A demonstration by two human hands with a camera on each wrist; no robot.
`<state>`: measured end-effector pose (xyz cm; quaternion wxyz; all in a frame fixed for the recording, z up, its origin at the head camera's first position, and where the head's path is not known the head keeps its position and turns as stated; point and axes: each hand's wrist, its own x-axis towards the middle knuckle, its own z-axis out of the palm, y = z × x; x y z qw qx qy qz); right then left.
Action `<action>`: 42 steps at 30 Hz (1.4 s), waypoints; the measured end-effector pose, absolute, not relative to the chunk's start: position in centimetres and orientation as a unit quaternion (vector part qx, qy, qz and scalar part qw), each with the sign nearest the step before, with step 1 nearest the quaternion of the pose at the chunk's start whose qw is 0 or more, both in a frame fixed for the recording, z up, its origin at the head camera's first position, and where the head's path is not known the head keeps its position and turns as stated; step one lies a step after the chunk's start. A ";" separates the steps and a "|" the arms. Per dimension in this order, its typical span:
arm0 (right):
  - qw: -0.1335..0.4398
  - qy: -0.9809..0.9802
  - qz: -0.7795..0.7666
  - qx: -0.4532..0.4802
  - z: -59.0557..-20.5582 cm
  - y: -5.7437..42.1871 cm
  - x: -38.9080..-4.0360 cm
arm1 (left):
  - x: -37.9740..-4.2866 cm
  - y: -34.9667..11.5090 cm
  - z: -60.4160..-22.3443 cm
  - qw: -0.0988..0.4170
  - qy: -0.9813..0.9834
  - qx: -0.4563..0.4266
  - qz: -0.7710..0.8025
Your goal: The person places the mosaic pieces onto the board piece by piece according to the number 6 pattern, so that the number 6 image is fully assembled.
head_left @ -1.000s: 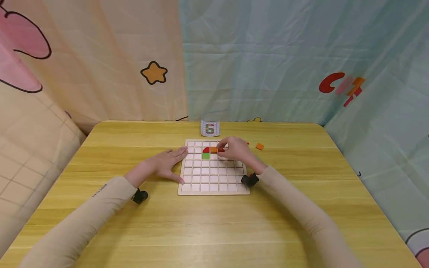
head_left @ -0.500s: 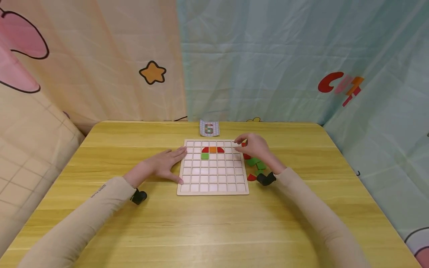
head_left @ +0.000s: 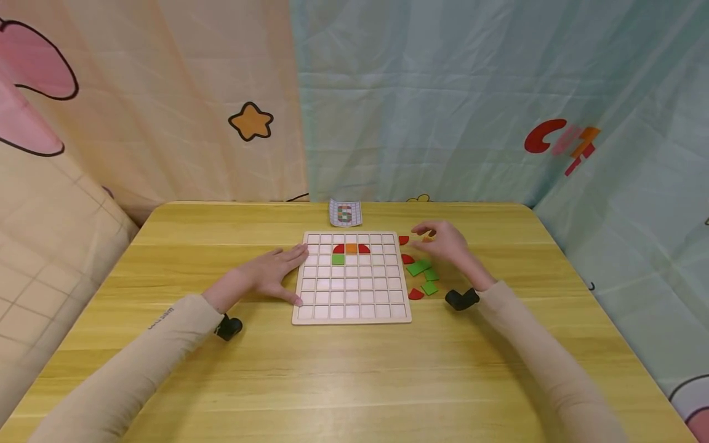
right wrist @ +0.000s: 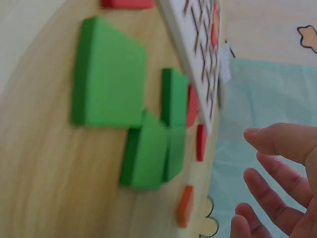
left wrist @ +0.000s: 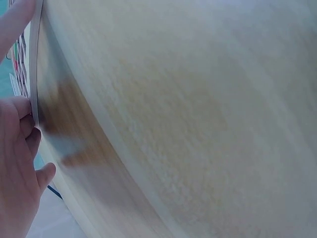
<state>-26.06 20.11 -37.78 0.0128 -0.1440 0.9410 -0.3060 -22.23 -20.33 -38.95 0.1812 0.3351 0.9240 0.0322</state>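
Observation:
A square grid board [head_left: 354, 296] lies on the table, with a red quarter-round tile [head_left: 339, 249], an orange square tile [head_left: 351, 248], a second red quarter-round [head_left: 364, 249] and a green square tile [head_left: 338, 259] in its cells. My left hand [head_left: 272, 272] rests spread at the board's left edge, fingertips touching the rim. To the right of the board, my right hand [head_left: 445, 242] hovers over a loose orange tile [head_left: 428, 239], thumb and fingers parted. In the right wrist view nothing is between the fingers of that hand [right wrist: 277, 203], and the orange tile [right wrist: 185, 206] lies apart from it.
Loose red [head_left: 407, 259] and green tiles [head_left: 418, 267] are scattered along the board's right side, some green ones overlapping. A small patterned card [head_left: 345, 213] lies behind the board near the table's far edge. Printed curtains [head_left: 443, 111] hang behind the table.
My right hand has let go of the right-hand red quarter-round in the board's upper row and moved right, off the board, to the loose orange tile. My left hand has stayed put.

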 end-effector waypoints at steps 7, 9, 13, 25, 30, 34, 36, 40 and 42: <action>0.017 0.949 -0.291 -0.124 -38.8 21.9 -26.4 | -22.2 -20.4 -39.0 0.181 0.925 0.331 0.032; 0.024 0.948 -0.293 -0.120 -39.0 22.2 -26.5 | -22.2 -20.4 -39.0 0.183 0.926 0.329 0.031; 0.033 0.948 -0.296 -0.109 -39.2 22.5 -26.8 | -22.2 -20.4 -38.9 0.180 0.926 0.331 0.034; 0.064 0.938 -0.331 -0.079 -39.0 22.4 -27.1 | -22.4 -20.4 -38.5 0.177 0.924 0.336 0.034; 0.073 0.934 -0.341 -0.071 -39.1 22.6 -27.2 | -22.4 -20.4 -38.5 0.179 0.924 0.336 0.034; 0.077 0.933 -0.343 -0.070 -39.2 22.7 -27.2 | -22.3 -20.3 -38.5 0.182 0.923 0.336 0.035; 0.079 0.934 -0.341 -0.069 -39.3 22.7 -27.2 | -22.3 -20.3 -38.5 0.183 0.923 0.336 0.033; 0.084 0.936 -0.335 -0.062 -39.5 22.7 -27.3 | -22.2 -20.3 -38.7 0.187 0.923 0.334 0.030; 0.087 0.938 -0.332 -0.058 -39.6 22.7 -27.4 | -22.1 -20.3 -38.8 0.186 0.923 0.334 0.033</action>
